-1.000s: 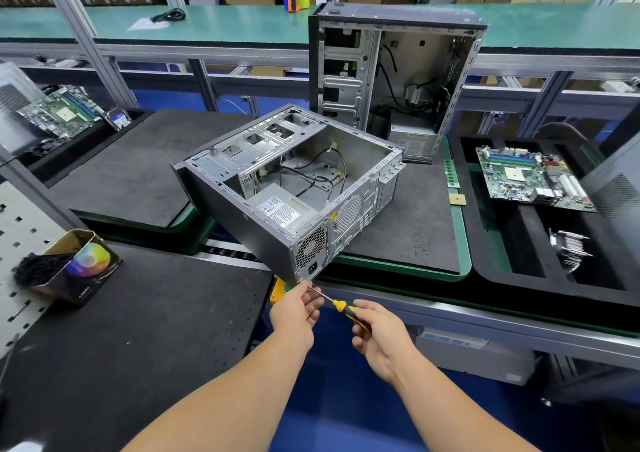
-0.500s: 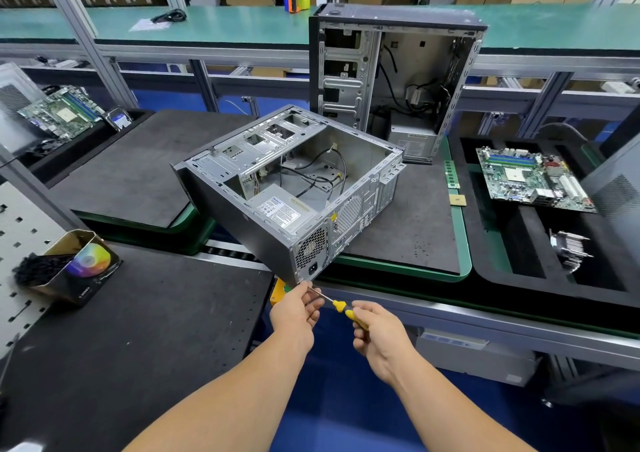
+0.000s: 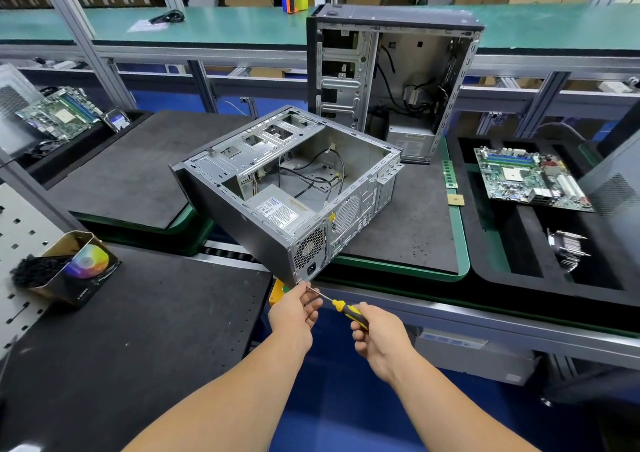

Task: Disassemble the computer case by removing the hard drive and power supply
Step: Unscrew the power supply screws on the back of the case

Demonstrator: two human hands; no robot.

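Note:
An open grey computer case [image 3: 225, 205] lies on its side on the black mat, its rear corner jutting over the near edge. The power supply [image 3: 280, 214] with a white label sits inside at the near corner, loose cables behind it. My right hand [image 3: 379, 339] grips the yellow-and-black handle of a screwdriver [image 3: 341, 307]. The thin shaft points up-left to the lowest rear corner of the case. My left hand [image 3: 294, 311] pinches the shaft near its tip, just under that corner. No hard drive shows in the case's bays.
A second open case [image 3: 391, 80] stands upright behind. A motherboard [image 3: 530, 179] and a heatsink [image 3: 568, 249] lie in the black foam tray at right. Another motherboard [image 3: 57, 112] lies at far left. A box of dark screws [image 3: 65, 266] rests on the near-left mat.

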